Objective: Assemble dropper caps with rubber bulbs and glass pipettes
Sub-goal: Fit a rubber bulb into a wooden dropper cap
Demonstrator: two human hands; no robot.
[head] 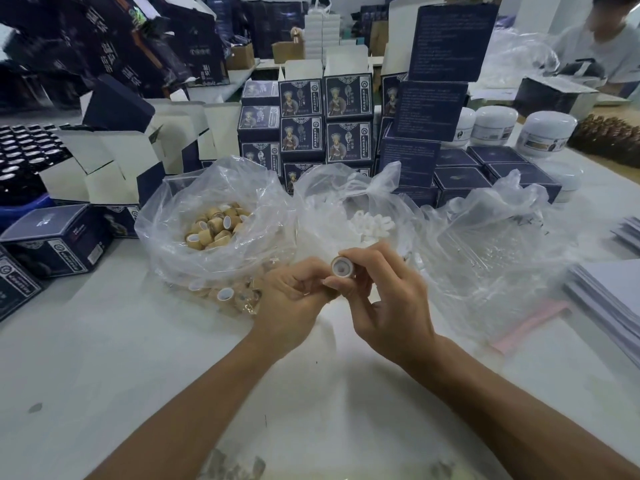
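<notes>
My right hand [388, 299] pinches a bamboo-coloured dropper cap [343, 267] between thumb and fingers, its white inner opening facing me. My left hand [294, 296] is curled close against it from the left, fingertips touching the cap's lower part; what it holds is hidden. Behind the hands lie three clear plastic bags: the left bag [214, 223] holds several bamboo caps, the middle bag [370, 221] holds white rubber bulbs, and the right bag [491, 244] holds glass pipettes.
Dark blue product boxes [325, 123] are stacked behind the bags, with open boxes [104, 174] at the left. White jars [547, 133] stand at the back right. Paper sheets [609, 289] lie at the right edge. A person sits at the far right.
</notes>
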